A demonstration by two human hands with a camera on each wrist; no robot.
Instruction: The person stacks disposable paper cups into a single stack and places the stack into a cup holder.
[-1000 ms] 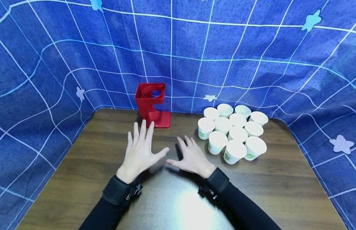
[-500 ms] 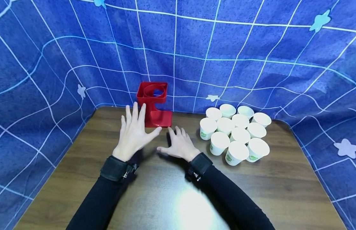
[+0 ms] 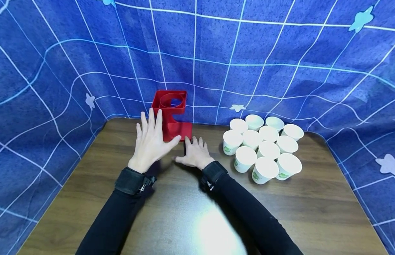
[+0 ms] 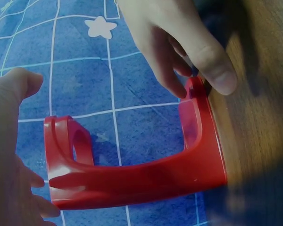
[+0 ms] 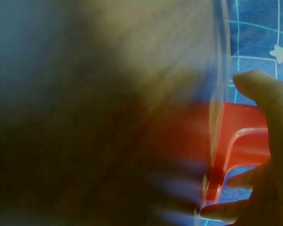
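A red plastic stand (image 3: 181, 129) is upright at the back left of the table, with a box-like top, a round hole in it and a flat base. My left hand (image 3: 148, 147), fingers straight and thumb spread, overlaps the stand's left side in the head view. Fingertips of my right hand (image 3: 195, 154) are right at the front right edge of the base. In the left wrist view, the stand's red body (image 4: 132, 181) lies between the two hands, and the right fingers reach the base's end. Neither hand curls round it.
Several white paper cups (image 3: 269, 150) with green prints stand grouped on the right of the wooden table (image 3: 312, 205). A blue cloth (image 3: 248, 46) with a white grid and stars hangs behind the table and along its sides.
Both hands have moved forward and to the left, up to the red stand. The right hand has come from the open table to the stand's base. Stand and cups stay put.
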